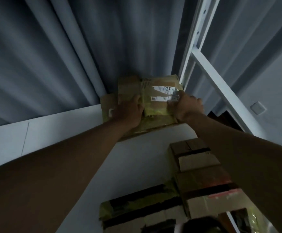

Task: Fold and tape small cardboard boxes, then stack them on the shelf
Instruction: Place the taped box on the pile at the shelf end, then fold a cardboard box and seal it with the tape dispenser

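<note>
- A big grey curtain [61, 56] hung in long folds on the far left and across the back.
- A pale wall top [41, 132] ran under the curtain, and a thin line was drawn down it.
- The left arm reached up and forward from the bottom left corner.
- The left hand [128, 113] lay on the left side of a small cardboard box [155, 100], with its fingers curled round the box edge, so it was holding the box.
- The box was high up, right against the curtain, and it sat on top of a flat brown piece of card [107, 103] that stuck out to the left.
- The box had yellow tape on it and a white label [162, 93] with small black marks, too blurry to read.
- The right hand [187, 106] held the right side of the same box, with its fingers bent over the edge by the label.
- Lower down, more taped boxes [200, 167] stood in a stack, one above another, next to the right arm.
- A white metal frame [204, 64] with little holes went up on the right, just beside the box.
- A white wall switch [258, 107] was on the grey wall at the far right.
</note>
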